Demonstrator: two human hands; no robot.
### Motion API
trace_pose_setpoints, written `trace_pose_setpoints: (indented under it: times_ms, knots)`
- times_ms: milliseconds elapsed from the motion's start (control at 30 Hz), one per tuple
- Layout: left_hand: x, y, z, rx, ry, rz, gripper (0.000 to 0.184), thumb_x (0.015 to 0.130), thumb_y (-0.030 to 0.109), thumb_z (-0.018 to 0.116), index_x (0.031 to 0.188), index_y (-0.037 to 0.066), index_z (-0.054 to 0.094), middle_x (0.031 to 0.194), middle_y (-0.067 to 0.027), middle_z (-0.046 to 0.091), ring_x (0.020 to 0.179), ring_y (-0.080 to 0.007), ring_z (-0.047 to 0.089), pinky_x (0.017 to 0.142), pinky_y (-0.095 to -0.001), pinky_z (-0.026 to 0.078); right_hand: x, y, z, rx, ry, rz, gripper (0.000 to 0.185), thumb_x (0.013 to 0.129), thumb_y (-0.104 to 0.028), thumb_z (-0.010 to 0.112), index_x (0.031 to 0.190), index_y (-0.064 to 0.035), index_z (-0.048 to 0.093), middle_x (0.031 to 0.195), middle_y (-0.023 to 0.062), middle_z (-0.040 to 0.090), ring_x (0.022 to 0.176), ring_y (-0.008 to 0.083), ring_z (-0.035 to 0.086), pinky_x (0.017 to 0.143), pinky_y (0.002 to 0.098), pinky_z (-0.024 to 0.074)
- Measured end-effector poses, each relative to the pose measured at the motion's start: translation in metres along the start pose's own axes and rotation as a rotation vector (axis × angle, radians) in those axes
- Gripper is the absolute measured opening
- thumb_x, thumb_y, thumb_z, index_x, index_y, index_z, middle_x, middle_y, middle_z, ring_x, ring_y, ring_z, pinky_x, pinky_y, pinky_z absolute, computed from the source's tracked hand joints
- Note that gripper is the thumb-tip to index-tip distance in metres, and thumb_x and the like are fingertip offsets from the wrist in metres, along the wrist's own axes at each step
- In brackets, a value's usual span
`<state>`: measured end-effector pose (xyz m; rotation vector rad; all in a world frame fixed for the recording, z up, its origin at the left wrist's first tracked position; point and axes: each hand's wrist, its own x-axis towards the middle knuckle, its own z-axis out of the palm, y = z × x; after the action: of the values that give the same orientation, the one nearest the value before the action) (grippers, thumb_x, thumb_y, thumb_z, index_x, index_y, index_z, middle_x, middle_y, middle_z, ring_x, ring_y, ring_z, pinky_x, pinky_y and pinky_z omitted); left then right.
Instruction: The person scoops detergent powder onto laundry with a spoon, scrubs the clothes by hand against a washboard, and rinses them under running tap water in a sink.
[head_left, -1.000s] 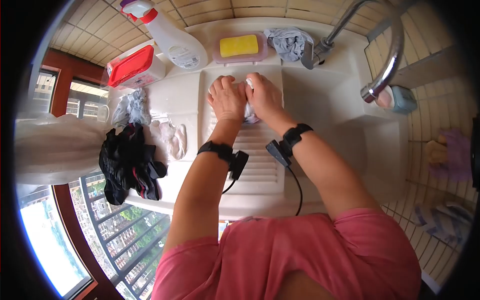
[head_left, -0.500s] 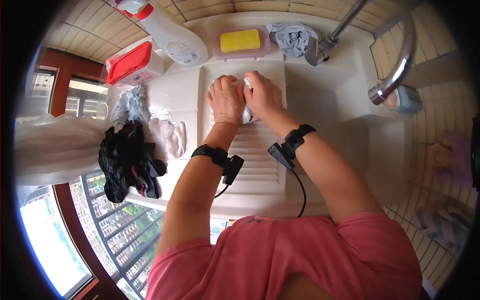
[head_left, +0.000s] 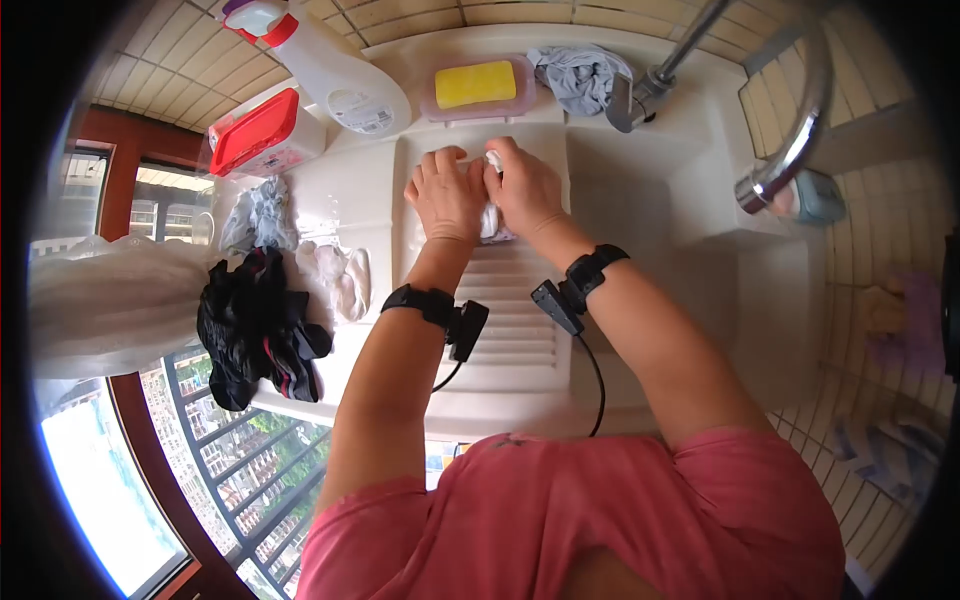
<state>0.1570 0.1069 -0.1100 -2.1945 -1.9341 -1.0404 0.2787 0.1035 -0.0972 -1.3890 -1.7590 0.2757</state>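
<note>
Both hands are together at the upper end of a ribbed washboard surface built into the white sink. My right hand is closed on a small white wet cloth; a bit of it pokes out by the thumb. My left hand presses against it from the left with curled fingers, closed on the same cloth. The hands hide most of the cloth, so its kind cannot be made out. A yellow soap bar lies in a pinkish dish just beyond the hands.
At left lie black garments, a white wet cloth and a grey-blue cloth. Behind stand a white bottle and a red-lidded box. A grey cloth sits beside the faucet, whose spout arches over the basin.
Both hands remain close together on the cloth. The left hand has shifted slightly left and its fingers look a little straighter. The view has moved slightly.
</note>
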Motion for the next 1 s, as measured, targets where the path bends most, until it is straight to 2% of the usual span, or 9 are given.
trace_pose_setpoints:
  times_ms: [100,233,333,433,500,733,833,933,1000]
  knots:
    - [-0.035,0.009,-0.026,0.090,-0.296,-0.083,0.018,0.098,0.025,0.054,0.092,0.011,0.063,0.097,-0.0119,0.064,0.095,-0.0368,0.057,0.082,-0.0527,0.040,-0.030,-0.010,-0.020,0.032,-0.007,-0.051,0.020,0.084,-0.011,0.067,0.103,-0.0091,0.060,0.086,0.0142,0.068,0.079,0.0372,0.066,0.068,0.0480,0.0522]
    - [-0.126,0.023,-0.063,-0.023,-0.309,-0.001,0.014,0.095,0.024,0.058,0.092,0.011,0.060,0.093,-0.0112,0.060,0.089,-0.0351,0.055,0.079,-0.0479,0.041,-0.091,-0.027,-0.056,0.188,-0.081,-0.232,0.017,0.082,-0.010,0.068,0.098,-0.0092,0.063,0.083,0.0126,0.067,0.075,0.0357,0.066,0.066,0.0471,0.0527]
    - [-0.073,0.012,-0.040,-0.003,-0.268,0.079,0.013,0.093,0.024,0.061,0.094,0.011,0.061,0.096,-0.0099,0.062,0.091,-0.0354,0.055,0.082,-0.0465,0.041,-0.064,-0.007,-0.026,0.104,-0.067,-0.181,0.017,0.081,-0.009,0.066,0.098,-0.0097,0.065,0.082,0.0121,0.067,0.075,0.0355,0.066,0.066,0.0467,0.0534]
    - [-0.005,0.002,-0.002,-0.040,-0.092,0.007,0.013,0.095,0.023,0.056,0.095,0.011,0.060,0.095,-0.0098,0.061,0.091,-0.0358,0.056,0.081,-0.0494,0.040,0.008,0.006,0.008,0.040,-0.055,0.041,0.019,0.088,-0.012,0.061,0.107,-0.0082,0.062,0.088,0.0141,0.069,0.084,0.0380,0.067,0.076,0.0504,0.0523]
    - [-0.002,0.008,-0.006,0.008,-0.024,-0.079,0.012,0.096,0.022,0.057,0.097,0.011,0.062,0.097,-0.0106,0.062,0.094,-0.0364,0.056,0.083,-0.0510,0.041,0.001,0.005,0.007,0.016,-0.012,0.005,0.020,0.088,-0.013,0.061,0.107,-0.0083,0.062,0.089,0.0141,0.069,0.084,0.0381,0.067,0.075,0.0503,0.0522]
    - [-0.126,0.031,-0.070,-0.095,-0.326,0.015,0.014,0.092,0.022,0.057,0.099,0.010,0.060,0.099,-0.0126,0.059,0.092,-0.0362,0.052,0.086,-0.0480,0.039,-0.111,-0.028,-0.063,0.102,-0.143,-0.252,0.017,0.080,-0.009,0.067,0.097,-0.0116,0.066,0.078,0.0093,0.063,0.074,0.0307,0.065,0.065,0.0441,0.0513]
    - [-0.054,0.008,-0.022,-0.029,-0.186,0.082,0.014,0.089,0.019,0.056,0.098,0.008,0.058,0.093,-0.0140,0.059,0.090,-0.0375,0.054,0.082,-0.0489,0.039,-0.045,-0.002,-0.012,0.101,0.009,-0.153,0.019,0.082,-0.008,0.064,0.100,-0.0091,0.065,0.084,0.0117,0.067,0.078,0.0357,0.066,0.070,0.0491,0.0524]
    - [0.018,0.007,0.005,0.039,-0.038,-0.105,0.020,0.099,0.032,0.056,0.103,0.013,0.063,0.101,-0.0107,0.065,0.099,-0.0349,0.059,0.084,-0.0514,0.042,0.021,0.017,0.015,0.025,0.027,-0.030,0.020,0.088,-0.011,0.061,0.108,-0.0070,0.061,0.087,0.0159,0.069,0.081,0.0382,0.067,0.071,0.0504,0.0522]
    - [0.011,0.010,-0.001,0.131,-0.123,-0.093,0.021,0.100,0.031,0.053,0.102,0.013,0.064,0.100,-0.0115,0.064,0.098,-0.0366,0.058,0.084,-0.0520,0.042,0.012,0.012,0.015,-0.004,0.077,-0.001,0.019,0.088,-0.013,0.061,0.107,-0.0072,0.062,0.088,0.0161,0.069,0.082,0.0384,0.067,0.072,0.0505,0.0519]
